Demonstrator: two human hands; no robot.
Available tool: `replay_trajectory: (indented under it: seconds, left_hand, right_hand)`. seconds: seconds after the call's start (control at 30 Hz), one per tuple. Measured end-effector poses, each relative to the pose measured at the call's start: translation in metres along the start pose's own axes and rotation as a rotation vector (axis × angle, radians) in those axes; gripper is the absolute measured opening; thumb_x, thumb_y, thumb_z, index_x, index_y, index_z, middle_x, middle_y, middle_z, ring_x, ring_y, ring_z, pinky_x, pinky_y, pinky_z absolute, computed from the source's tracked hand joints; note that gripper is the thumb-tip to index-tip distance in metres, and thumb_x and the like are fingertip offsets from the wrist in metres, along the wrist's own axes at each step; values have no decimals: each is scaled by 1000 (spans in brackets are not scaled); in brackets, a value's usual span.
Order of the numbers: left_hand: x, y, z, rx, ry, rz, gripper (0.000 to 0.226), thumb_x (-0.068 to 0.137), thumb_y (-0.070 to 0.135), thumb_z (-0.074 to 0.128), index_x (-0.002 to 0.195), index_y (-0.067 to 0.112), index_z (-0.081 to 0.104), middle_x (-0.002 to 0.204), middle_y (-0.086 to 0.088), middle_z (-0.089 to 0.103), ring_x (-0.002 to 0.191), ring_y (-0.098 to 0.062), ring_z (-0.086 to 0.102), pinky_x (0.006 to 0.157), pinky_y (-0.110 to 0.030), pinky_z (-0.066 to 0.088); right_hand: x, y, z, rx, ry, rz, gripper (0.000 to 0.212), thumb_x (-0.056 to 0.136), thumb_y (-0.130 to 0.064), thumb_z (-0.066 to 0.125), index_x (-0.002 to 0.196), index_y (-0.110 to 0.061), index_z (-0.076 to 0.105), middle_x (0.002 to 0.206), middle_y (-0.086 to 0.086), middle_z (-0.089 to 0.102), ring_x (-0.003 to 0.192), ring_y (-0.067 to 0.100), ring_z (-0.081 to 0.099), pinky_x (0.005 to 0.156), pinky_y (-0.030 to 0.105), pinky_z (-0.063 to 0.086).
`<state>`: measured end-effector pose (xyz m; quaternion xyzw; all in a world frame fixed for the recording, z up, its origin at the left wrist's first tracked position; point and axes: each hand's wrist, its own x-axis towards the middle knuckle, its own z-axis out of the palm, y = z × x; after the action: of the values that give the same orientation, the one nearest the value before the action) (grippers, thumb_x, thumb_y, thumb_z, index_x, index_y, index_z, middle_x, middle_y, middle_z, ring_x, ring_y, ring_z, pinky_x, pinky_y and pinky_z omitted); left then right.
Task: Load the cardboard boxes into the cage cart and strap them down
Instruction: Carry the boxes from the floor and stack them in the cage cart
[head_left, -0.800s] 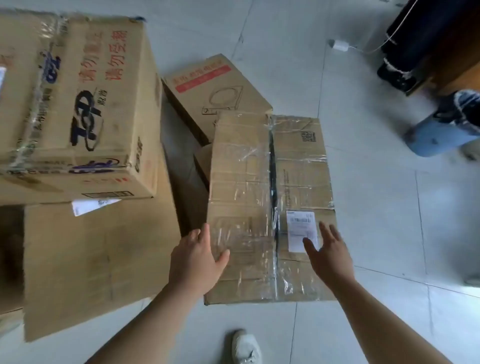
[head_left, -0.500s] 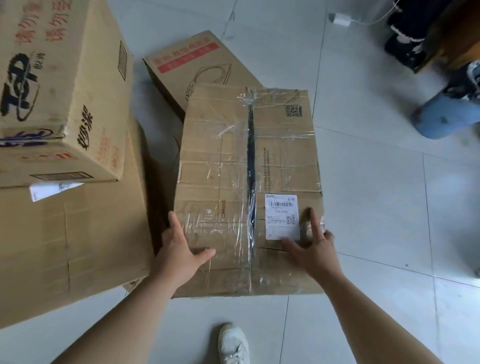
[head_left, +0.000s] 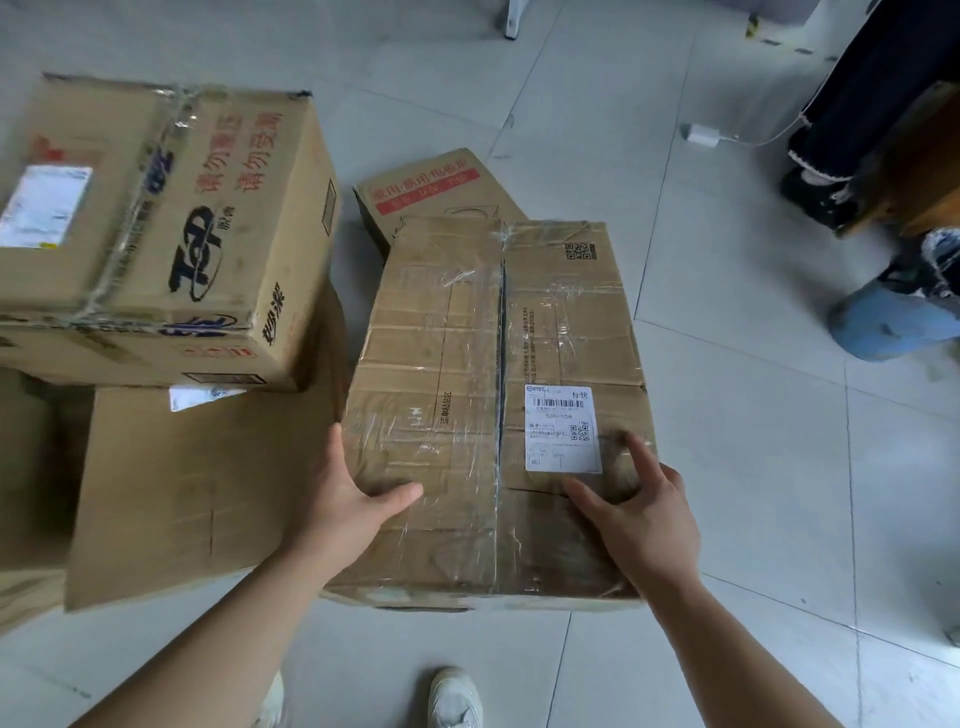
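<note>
Currently handled: taped box (head_left: 441, 364), long side running away from the person, top wrapped in clear tape with a dark seam down the middle.
Box position: low over the tiled floor (head_left: 727, 415), directly in front of the person; whether its base touches the tiles or is raised cannot be told.
Label (head_left: 563, 428): white shipping sticker with barcode, on the top face just right of the seam, near end.
Left hand (head_left: 343, 499): at the near left edge of the taped box; thumb spread flat on the top face, fingers straight down along the left side wall. Nothing is enclosed in the hand.
Right hand (head_left: 644, 514): at the near right edge; thumb and forefinger lie straight on the top face just below and beside the label, remaining fingers pass over the right edge and are hidden.
Printed box (head_left: 171, 234): left of the taped box, stacked on a plain box (head_left: 197, 478); red and dark lettering on top.
Plain box: just beside the taped box, sides close together; contact cannot be confirmed.
Far box (head_left: 431, 187): red band on top, behind the taped box, partly covered by its far end.
Shoe (head_left: 454, 696): white, on the floor below the taped box.
Charger (head_left: 702, 136): white, with cable, on the floor at upper right.
Bystander legs (head_left: 893, 322): right edge, well apart from the boxes.
</note>
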<state>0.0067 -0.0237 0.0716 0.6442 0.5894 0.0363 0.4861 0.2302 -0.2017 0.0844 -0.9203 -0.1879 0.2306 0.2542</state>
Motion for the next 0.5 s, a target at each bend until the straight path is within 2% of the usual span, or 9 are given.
replay_trajectory:
  seconds: [0.17, 0.33, 0.5]
  left_hand:
    - [-76, 58, -76, 5, 103, 40, 126, 58, 60, 80, 151, 35, -1, 158, 4, 22, 142, -20, 27, 112, -42, 29]
    - [-160, 104, -162, 27, 267, 74, 128, 50, 73, 71, 151, 38, 1, 158, 5, 22, 141, -25, 31, 108, -45, 33]
    - [-241, 112, -241, -26, 430, 83, 130, 48, 76, 66, 152, 35, 0, 159, 5, 19, 143, -22, 27, 110, -45, 31]
  right_hand:
    - [-47, -72, -72, 5, 18, -123, 87, 60, -70, 65, 137, -50, 30, 123, -5, 46, 99, 18, 58, 73, 30, 41]
    - [-100, -153, -132, 35, 39, -297, 90, 54, -77, 57, 136, -52, 29, 108, -13, 38, 78, 8, 46, 71, 28, 40]
    - [-158, -227, -160, 41, 7, -459, 92, 57, -78, 58, 139, -51, 27, 110, -13, 38, 79, 9, 47, 70, 29, 41]
